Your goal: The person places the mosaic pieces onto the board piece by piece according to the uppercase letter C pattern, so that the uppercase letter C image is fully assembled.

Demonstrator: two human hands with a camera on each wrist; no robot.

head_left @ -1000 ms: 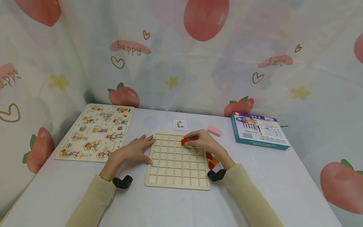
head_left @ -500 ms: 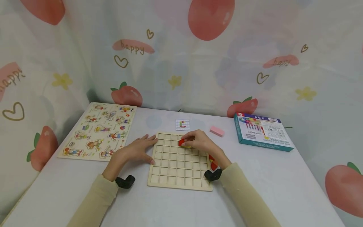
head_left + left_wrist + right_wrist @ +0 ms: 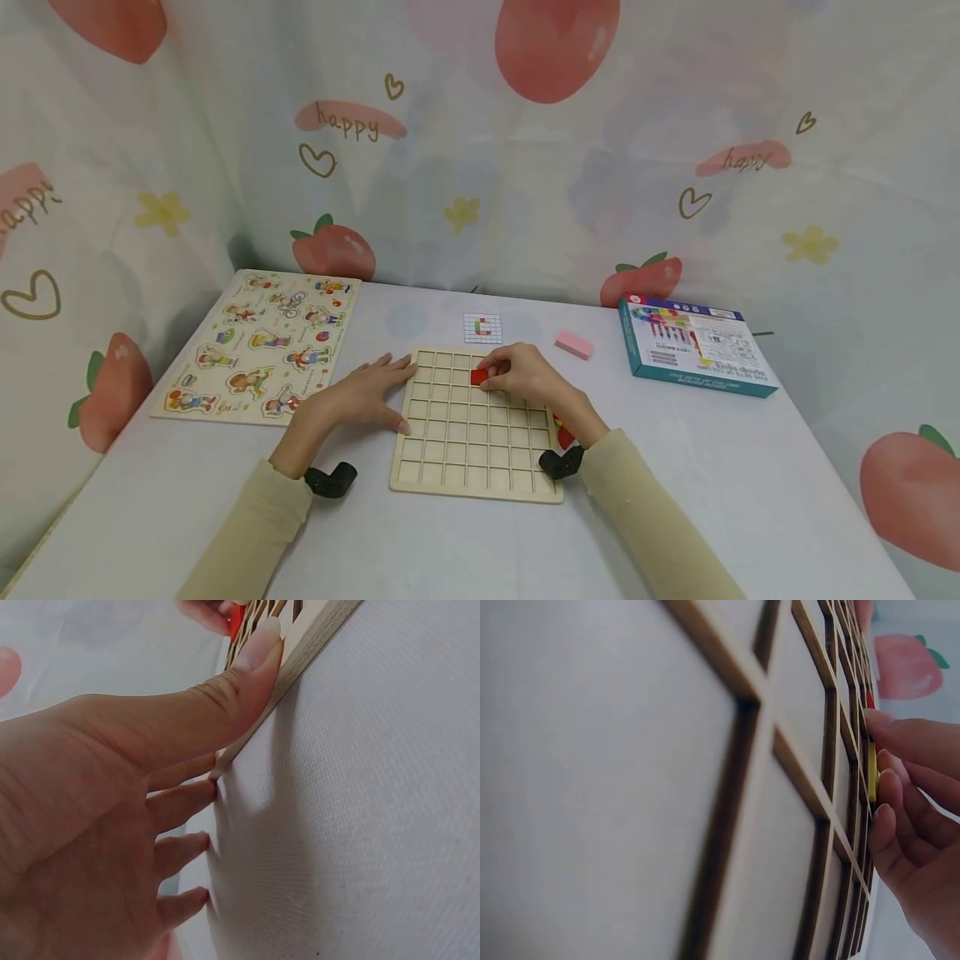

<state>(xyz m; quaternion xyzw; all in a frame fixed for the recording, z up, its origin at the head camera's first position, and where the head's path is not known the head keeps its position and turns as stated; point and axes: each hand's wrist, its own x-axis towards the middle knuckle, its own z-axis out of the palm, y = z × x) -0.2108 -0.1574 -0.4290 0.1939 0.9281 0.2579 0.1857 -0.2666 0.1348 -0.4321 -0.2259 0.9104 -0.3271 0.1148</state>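
Backdrop: a pale printed curtain hangs behind the bench and wraps round the left side. Print shows large red strawberries, yellow flowers, outlined hearts and the word "happy" on pink patches. Fabric looks translucent, with soft folds; light is even and diffuse, shadows faint.

Bench: covered in a plain pale grey-white cloth, weave visible in the left wrist view. It meets the curtain along the far edge and at the left corner.

Lying about on the bench: a wooden picture puzzle far left, a teal box far right, a pink block between.
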